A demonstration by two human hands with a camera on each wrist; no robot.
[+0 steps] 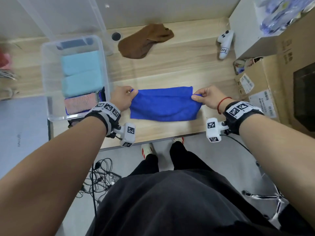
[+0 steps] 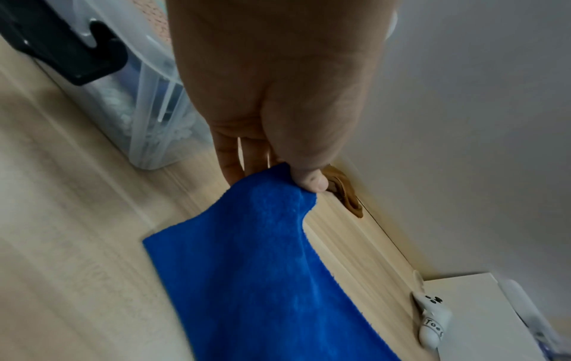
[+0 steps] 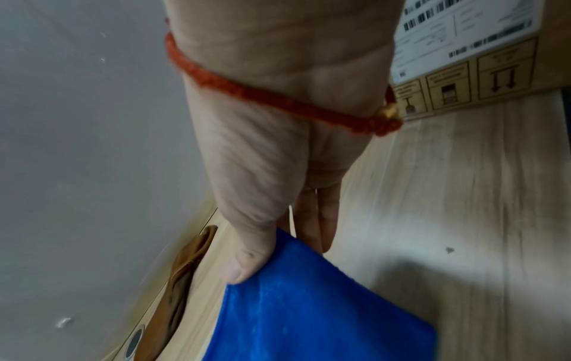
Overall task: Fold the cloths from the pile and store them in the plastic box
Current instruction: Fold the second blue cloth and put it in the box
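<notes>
A blue cloth (image 1: 163, 103) lies folded in half near the table's front edge. My left hand (image 1: 125, 97) pinches its left end between thumb and fingers, seen close in the left wrist view on the blue cloth (image 2: 253, 268). My right hand (image 1: 207, 97) pinches the right end, thumb on top of the blue cloth (image 3: 309, 312). Both pinched ends are lifted slightly off the wood. A clear plastic box (image 1: 44, 68) stands at the left with folded light blue and pink cloths inside. A crumpled brown cloth (image 1: 144, 41) lies at the table's back.
A white game controller (image 1: 225, 44) lies at the back right. Cardboard boxes (image 1: 265, 86) crowd the table's right side. The box's clear lid (image 1: 68, 16) leans behind it. A round cable hole (image 1: 116, 36) sits beside the brown cloth. Cables lie on the floor below.
</notes>
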